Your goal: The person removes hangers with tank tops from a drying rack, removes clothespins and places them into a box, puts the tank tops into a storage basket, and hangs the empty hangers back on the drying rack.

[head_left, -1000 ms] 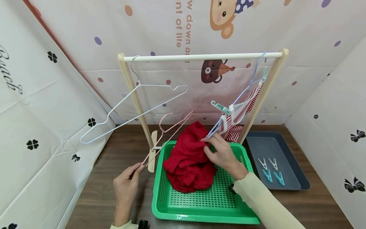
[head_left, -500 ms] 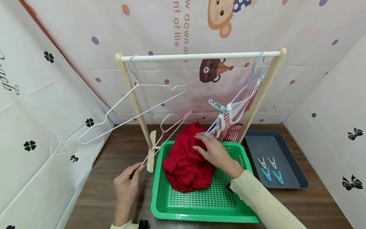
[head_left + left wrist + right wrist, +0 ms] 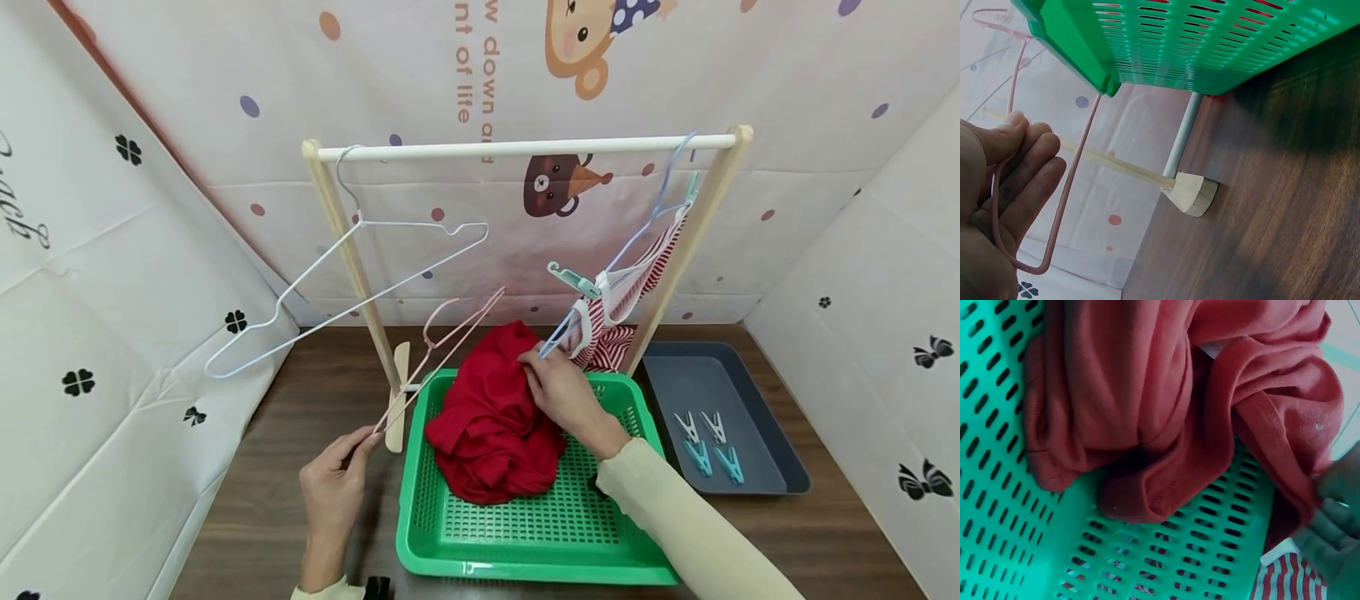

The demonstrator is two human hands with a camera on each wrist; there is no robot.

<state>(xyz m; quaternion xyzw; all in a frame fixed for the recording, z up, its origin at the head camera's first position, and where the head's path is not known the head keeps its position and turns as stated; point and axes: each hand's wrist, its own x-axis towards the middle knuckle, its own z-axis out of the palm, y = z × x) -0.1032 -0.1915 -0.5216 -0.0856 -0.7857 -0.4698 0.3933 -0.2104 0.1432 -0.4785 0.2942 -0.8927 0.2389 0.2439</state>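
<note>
My left hand (image 3: 335, 481) holds a pink wire hanger (image 3: 428, 353) by one end. In the left wrist view the hanger's bent end (image 3: 1043, 265) loops past the fingers. A bunched red garment (image 3: 495, 425) lies in a green perforated basket (image 3: 537, 571). At its upper right, my right hand (image 3: 566, 392) pinches an edge of the red cloth between thumb and fingers; in the right wrist view the hand (image 3: 1332, 540) shows at the right border. Right by these fingertips is the lower end of a blue hanger (image 3: 558, 333) bearing a red-and-white striped garment (image 3: 637, 287).
A rack with a white bar (image 3: 517, 150) stands behind the basket. A white hanger (image 3: 382, 292) hangs at its left. A pale green clothespin (image 3: 573, 280) clips the striped garment. A grey tray (image 3: 757, 417) with several clothespins (image 3: 697, 457) lies at the right.
My right hand's thumb and fingers parted from the red cloth half a second ago and now close on its edge again. The left hand and pink hanger stay nearly still.
</note>
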